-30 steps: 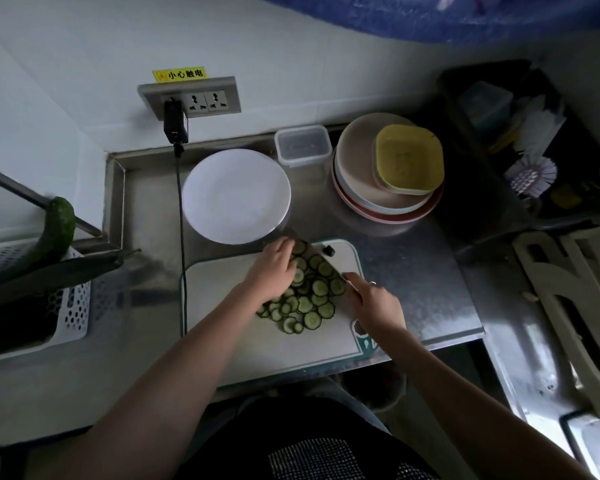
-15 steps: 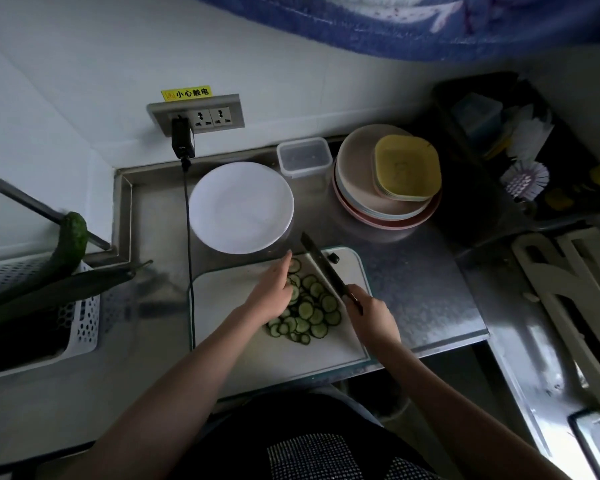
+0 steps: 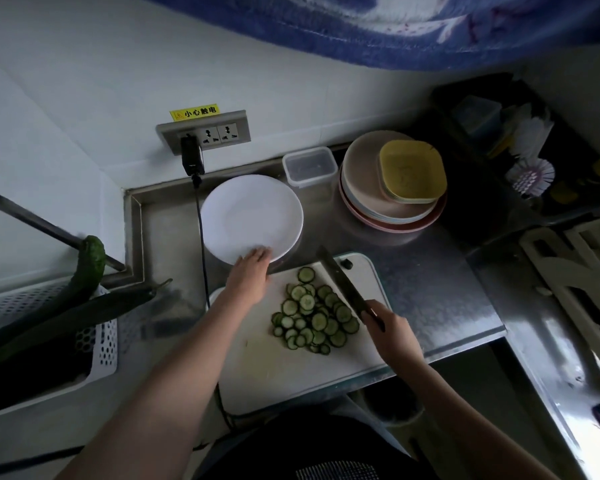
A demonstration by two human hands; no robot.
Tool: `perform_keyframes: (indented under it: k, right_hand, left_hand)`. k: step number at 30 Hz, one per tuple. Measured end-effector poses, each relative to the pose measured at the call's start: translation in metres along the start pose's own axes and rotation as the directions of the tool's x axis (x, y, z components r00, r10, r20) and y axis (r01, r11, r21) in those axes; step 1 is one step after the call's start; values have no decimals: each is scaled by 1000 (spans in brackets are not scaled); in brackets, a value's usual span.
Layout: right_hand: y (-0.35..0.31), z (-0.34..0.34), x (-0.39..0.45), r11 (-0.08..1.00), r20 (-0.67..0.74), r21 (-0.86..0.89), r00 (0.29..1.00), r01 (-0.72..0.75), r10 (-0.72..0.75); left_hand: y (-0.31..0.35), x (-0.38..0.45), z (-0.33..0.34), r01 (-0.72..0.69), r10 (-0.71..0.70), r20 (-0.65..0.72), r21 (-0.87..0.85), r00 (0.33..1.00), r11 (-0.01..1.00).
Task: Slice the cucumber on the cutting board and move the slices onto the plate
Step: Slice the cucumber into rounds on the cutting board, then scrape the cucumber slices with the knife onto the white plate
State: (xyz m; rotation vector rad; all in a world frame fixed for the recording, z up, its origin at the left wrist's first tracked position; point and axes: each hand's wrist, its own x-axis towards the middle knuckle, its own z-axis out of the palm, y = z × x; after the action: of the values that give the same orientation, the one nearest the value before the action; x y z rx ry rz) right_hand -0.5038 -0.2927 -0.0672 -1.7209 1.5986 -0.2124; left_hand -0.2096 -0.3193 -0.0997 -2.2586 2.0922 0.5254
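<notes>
Several cucumber slices (image 3: 314,315) lie in a loose pile on the white cutting board (image 3: 274,368). Just beyond the board sits a bare white plate (image 3: 250,213). My left hand (image 3: 250,275) has its fingers on the plate's near rim, apparently gripping it. My right hand (image 3: 394,332) grips the handle of a dark knife (image 3: 342,284), whose blade slants up and away along the right side of the slices, lifted clear of them.
A stack of plates (image 3: 392,188) topped by a yellow dish stands at the back right, with a clear lidded box (image 3: 309,166) beside it. A black cable (image 3: 201,244) runs from the wall socket past the plate's left side. A white basket (image 3: 49,341) with whole cucumbers sits at left.
My left hand left the slices and moved up to the plate's near rim. My right hand brought the knife up beside the slices, blade pointing away.
</notes>
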Motion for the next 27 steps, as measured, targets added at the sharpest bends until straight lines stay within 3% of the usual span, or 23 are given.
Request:
perform_keyframes:
  k: [6,11,13,16,22,27]
  right_hand:
    - [2,3,-17,995,-41,78,997,-58,62]
    - [16,-1,-29,962,-71,227,982,-154,174]
    - [18,0,-36,956,-71,238,979,-172,193]
    - [24,3,-48,950,-94,241,970,-196,224]
    - [30,16,-63,942,-88,238,960,-238,265]
    - [25,20,-61,940,-86,232,957,-251,276]
  left_hand:
    - [-1,-18,4,-54,52,-52,-35,997,998]
    - [16,-63,15,-251,157,-378,-214,913,944]
    - [33,-77,29,-318,236,-311,-248,921,915]
    - [51,-80,48,-371,347,-161,-154,924,916]
    - [67,-67,54,-198,198,-25,15,980,980]
    - [73,-61,61,-188,191,39,-69,981,980]
